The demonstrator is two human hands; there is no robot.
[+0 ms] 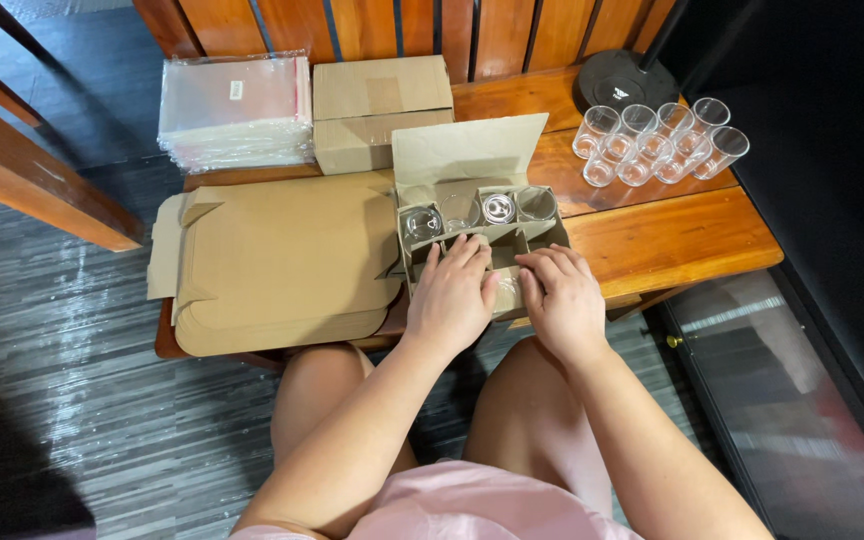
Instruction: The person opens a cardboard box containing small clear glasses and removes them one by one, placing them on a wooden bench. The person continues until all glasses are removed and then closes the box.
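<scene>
**Both hands pressed on open box of glasses**

Left hand (450,297) lies flat, fingers together and stretched forward, palm down on the near part of the box (472,215). Right hand (560,300) sits just beside it, fingers curled down onto the near right edge of the box; can't tell if it pinches a flap or just presses. Neither hand holds a glass.

Box is small brown cardboard, lid flap standing open at the back, at the near edge of the table (672,235), in front of the person's knees. Cardboard dividers inside; far row holds four clear glasses (479,210), upright. Near row hidden under the hands.

Handling, as a judgement: cardboard is light and bendy, flaps crease easily; loaded box is heavier and fragile, better gripped from both sides low down, not by the lid. Glasses are smooth, likely slippery, breakable; take by the wall.

Left of box: stack of flat cartons (282,265). Behind: closed boxes (377,110), pile of clear bags (235,110). Far right: cluster of loose glasses (657,140) by a black round base (624,80).
</scene>
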